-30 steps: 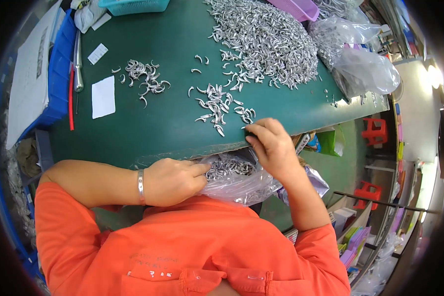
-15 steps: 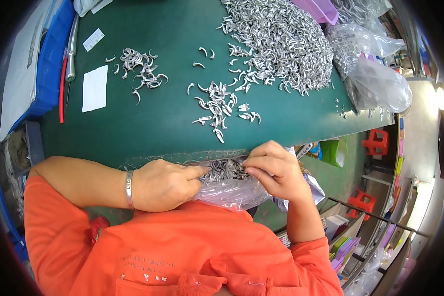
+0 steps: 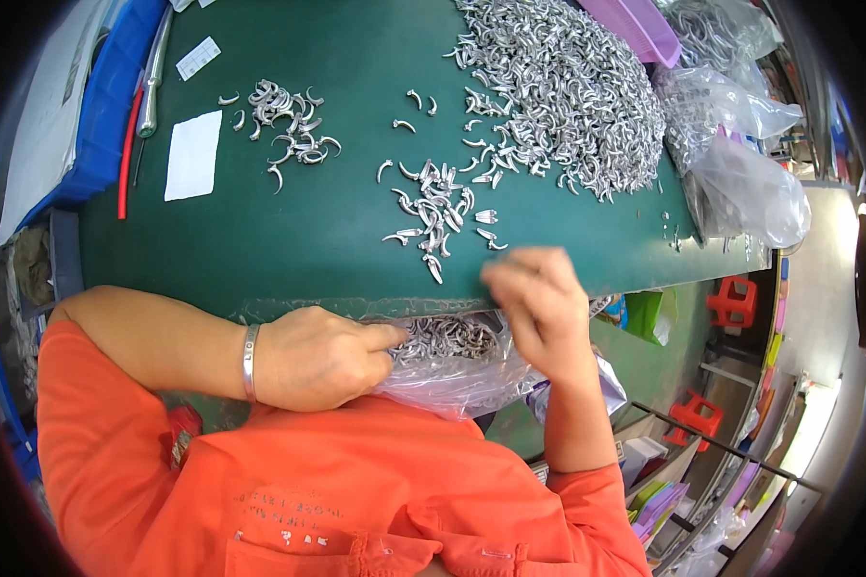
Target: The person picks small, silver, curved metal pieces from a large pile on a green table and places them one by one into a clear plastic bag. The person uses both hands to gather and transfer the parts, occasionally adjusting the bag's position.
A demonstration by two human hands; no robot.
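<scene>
A clear plastic bag (image 3: 457,383) hangs open at the table's near edge, in front of my orange shirt. Small curved silver metal pieces (image 3: 443,338) fill its mouth. My left hand (image 3: 325,358) has its fingers curled at the bag's left rim and grips it, the index finger reaching over the pieces. Above the bag's right side, by the table edge, is my right hand (image 3: 544,303); motion smears its fingers, so anything in them is hidden. Just beyond lies a loose cluster of similar metal pieces (image 3: 438,207) on the green table (image 3: 327,221).
A large heap of metal pieces (image 3: 568,96) covers the far right, beside a pink basket (image 3: 640,24) and filled plastic bags (image 3: 746,183). Another small group (image 3: 284,120) lies left, near white paper (image 3: 192,156). A blue tray (image 3: 106,115) and a red rod (image 3: 130,154) border the left.
My right hand has lifted from the bag's mouth and moved up toward the table, uncovering more pieces. My left hand stays at the bag's rim. The view has shifted slightly.
</scene>
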